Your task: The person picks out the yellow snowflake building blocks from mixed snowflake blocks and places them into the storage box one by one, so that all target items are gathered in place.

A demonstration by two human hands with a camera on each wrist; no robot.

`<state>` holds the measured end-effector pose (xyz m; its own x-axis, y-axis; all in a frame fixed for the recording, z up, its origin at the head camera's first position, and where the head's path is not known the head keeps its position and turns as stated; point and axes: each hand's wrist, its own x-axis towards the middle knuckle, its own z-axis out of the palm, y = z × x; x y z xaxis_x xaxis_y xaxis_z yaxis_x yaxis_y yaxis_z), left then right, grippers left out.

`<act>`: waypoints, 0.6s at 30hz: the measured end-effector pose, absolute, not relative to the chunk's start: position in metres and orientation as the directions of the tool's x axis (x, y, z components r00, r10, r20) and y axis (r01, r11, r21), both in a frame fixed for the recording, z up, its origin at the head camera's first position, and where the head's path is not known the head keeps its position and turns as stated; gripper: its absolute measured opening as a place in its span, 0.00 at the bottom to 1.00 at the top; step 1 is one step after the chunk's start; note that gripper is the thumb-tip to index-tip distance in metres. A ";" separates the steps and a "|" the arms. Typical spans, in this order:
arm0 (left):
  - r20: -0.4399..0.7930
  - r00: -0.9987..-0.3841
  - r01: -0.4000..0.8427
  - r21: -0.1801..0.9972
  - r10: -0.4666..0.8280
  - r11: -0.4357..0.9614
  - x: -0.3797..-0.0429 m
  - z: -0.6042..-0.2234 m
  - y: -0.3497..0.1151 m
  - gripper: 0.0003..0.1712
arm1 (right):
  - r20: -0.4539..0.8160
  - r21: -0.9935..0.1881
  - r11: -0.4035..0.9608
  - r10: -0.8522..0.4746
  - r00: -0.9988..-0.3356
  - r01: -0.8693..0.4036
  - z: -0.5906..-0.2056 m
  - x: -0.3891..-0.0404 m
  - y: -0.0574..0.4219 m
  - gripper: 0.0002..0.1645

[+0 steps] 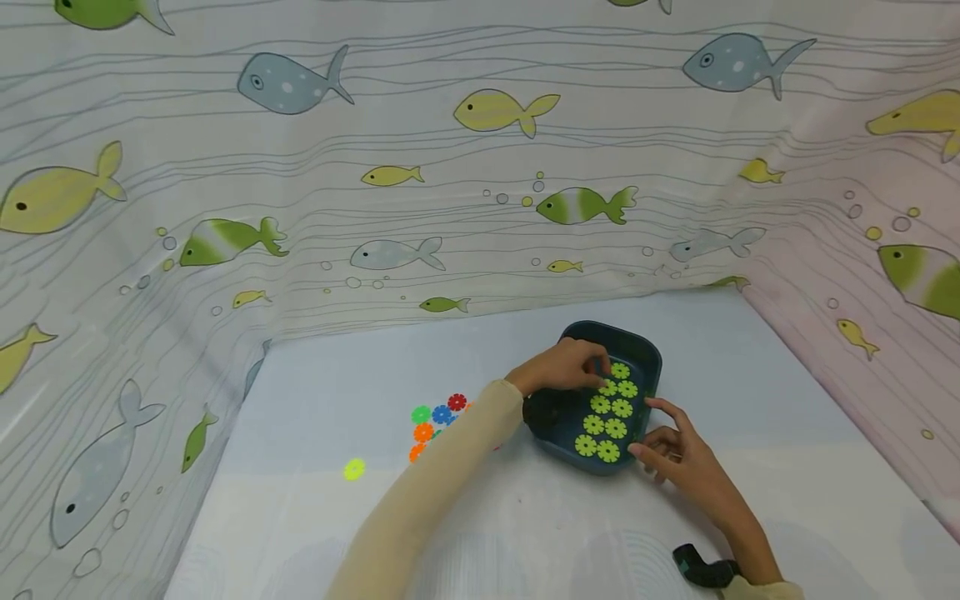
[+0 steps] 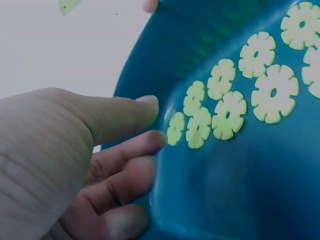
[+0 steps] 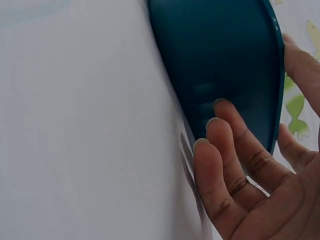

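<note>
A dark blue-green tray (image 1: 550,448) holds two rows of yellow-green notched flower-shaped discs (image 1: 600,404). My left hand (image 1: 567,364) reaches over its left wall, fingertips close to the discs at the far end. In the left wrist view, a gap shows between thumb and forefinger (image 2: 145,145), and no disc is visible between them. One fingertip is beside the endmost disc (image 2: 175,128). At the tray's right side, my right hand (image 1: 690,462) rests thumb and forefinger against the rim. Its other fingers (image 3: 220,137) lie loosely bent by the outer wall.
Several mixed coloured discs (image 1: 423,432) in orange, blue, green and red lie left of the tray, partly behind my left sleeve (image 1: 435,492). One yellow disc (image 1: 354,469) lies apart, farther left. A fish-patterned cloth (image 1: 465,217) rises behind the white table (image 1: 322,392).
</note>
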<state>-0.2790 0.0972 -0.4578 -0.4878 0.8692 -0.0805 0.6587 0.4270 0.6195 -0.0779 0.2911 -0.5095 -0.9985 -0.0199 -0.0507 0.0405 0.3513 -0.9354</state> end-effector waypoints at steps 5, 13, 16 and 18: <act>-0.025 -0.457 0.692 0.618 0.889 0.373 -0.277 -0.451 0.081 0.11 | -0.056 -0.936 0.349 -0.015 -0.998 0.047 -0.510 -0.078 0.291 0.50; 0.048 -0.433 0.701 0.645 0.900 0.303 -0.276 -0.447 0.055 0.15 | -0.040 -0.931 0.363 -0.014 -0.999 0.032 -0.512 -0.077 0.290 0.49; 0.048 -0.440 0.679 0.671 0.897 0.297 -0.274 -0.445 0.043 0.15 | -0.036 -0.930 0.367 -0.015 -0.999 0.028 -0.512 -0.077 0.290 0.49; 0.052 -0.444 0.672 0.680 0.895 0.294 -0.273 -0.444 0.035 0.14 | -0.036 -0.928 0.371 -0.013 -0.999 0.029 -0.511 -0.077 0.290 0.49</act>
<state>-0.2729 0.0353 -0.4436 -0.4437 0.8947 0.0521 0.6721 0.2938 0.6797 -0.0772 0.2903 -0.5112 -0.9992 -0.0133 -0.0364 0.0288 0.3713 -0.9281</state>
